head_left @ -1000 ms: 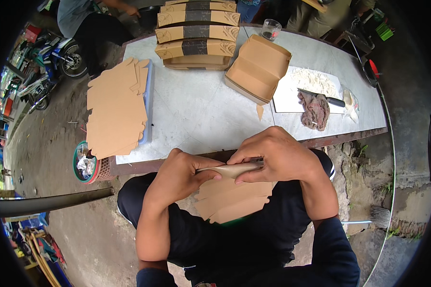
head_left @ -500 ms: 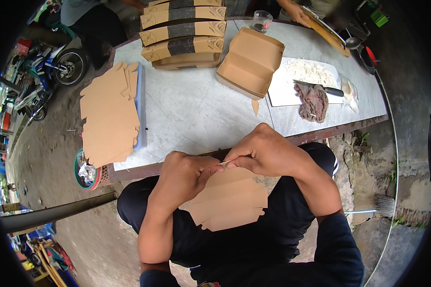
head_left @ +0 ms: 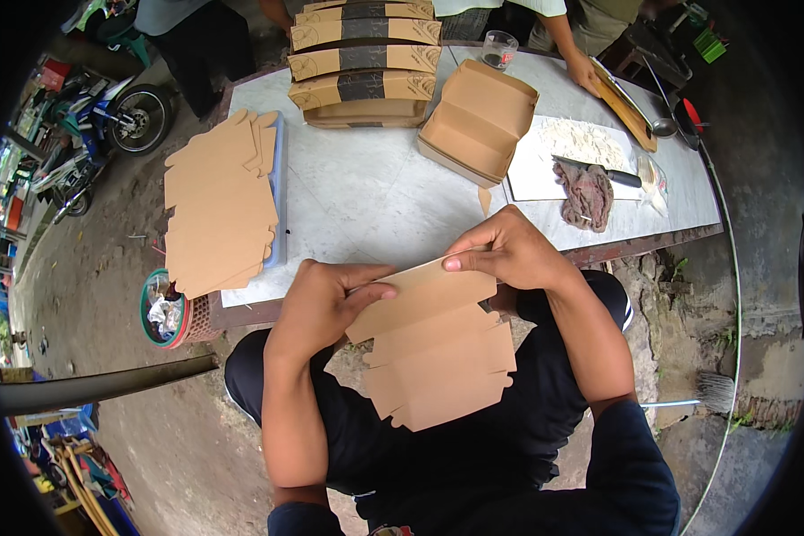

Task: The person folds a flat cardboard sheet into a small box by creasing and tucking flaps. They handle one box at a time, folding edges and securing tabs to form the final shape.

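Note:
A flat brown cardboard box blank (head_left: pixel 442 357), with notched flaps and fold lines, hangs over my lap. My left hand (head_left: pixel 326 299) pinches its upper left edge between thumb and fingers. At the upper right edge, my right hand (head_left: pixel 514 255) grips it the same way. Beyond my hands, a folded cardboard box (head_left: pixel 482 121) stands with its lid up on the table. Several more flat blanks (head_left: pixel 219 205) lie stacked at the table's left side, on something blue. Closed boxes with dark bands (head_left: pixel 362 87) are piled at the back.
The pale table (head_left: pixel 348 192) bears a white board (head_left: pixel 531 170) with shredded white food, a knife (head_left: pixel 623 177), a crumpled cloth (head_left: pixel 586 198) and a drinking glass (head_left: pixel 498 49). Another person's hand (head_left: pixel 584 73) holds a wooden-edged tray. A waste basket (head_left: pixel 165 308) stands at lower left.
My hands have moved apart along the blank's upper edge, and its top panel now lies flatter and in fuller view. Across the table, the other person's arm has come further in.

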`<action>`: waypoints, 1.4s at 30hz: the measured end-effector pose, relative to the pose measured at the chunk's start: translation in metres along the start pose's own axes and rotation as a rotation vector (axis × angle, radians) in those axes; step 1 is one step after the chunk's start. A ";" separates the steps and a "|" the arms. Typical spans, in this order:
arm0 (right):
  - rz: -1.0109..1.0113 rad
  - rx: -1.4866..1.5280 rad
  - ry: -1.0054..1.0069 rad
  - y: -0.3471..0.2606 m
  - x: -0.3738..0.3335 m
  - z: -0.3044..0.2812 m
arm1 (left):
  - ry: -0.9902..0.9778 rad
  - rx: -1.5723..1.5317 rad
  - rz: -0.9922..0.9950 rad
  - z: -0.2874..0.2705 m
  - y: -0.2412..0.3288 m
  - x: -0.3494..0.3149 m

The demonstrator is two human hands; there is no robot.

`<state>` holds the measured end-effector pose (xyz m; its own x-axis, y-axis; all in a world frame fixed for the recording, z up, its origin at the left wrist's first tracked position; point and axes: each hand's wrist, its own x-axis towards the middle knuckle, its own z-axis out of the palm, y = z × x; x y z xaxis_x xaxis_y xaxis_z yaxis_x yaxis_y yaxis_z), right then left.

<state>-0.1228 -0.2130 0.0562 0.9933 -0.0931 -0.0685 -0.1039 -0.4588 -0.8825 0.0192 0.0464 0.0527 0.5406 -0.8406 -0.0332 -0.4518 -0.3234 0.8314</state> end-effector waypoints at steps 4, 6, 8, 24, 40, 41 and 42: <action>0.121 0.126 -0.019 0.001 0.001 -0.003 | 0.054 -0.209 0.005 -0.004 -0.003 -0.001; 0.060 0.171 0.023 0.010 0.006 -0.001 | 0.087 -0.203 -0.014 -0.005 -0.002 0.002; 0.095 0.335 0.074 0.008 0.007 -0.008 | 0.158 -0.293 -0.072 -0.004 -0.007 0.006; 0.075 0.052 0.158 0.010 -0.003 -0.003 | 0.257 -0.064 -0.031 0.019 0.011 0.013; 0.035 0.217 0.232 0.029 -0.021 -0.053 | 0.571 -0.772 -0.150 -0.013 -0.020 0.009; 0.031 0.228 0.253 0.030 -0.021 -0.052 | 0.598 -0.777 -0.139 -0.011 -0.020 0.010; 0.026 0.241 0.272 0.030 -0.019 -0.049 | 0.626 -0.780 -0.130 -0.009 -0.021 0.011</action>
<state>-0.1472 -0.2686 0.0545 0.9372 -0.3487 0.0050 -0.0821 -0.2346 -0.9686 0.0413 0.0484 0.0397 0.9292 -0.3675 -0.0384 0.1066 0.1671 0.9802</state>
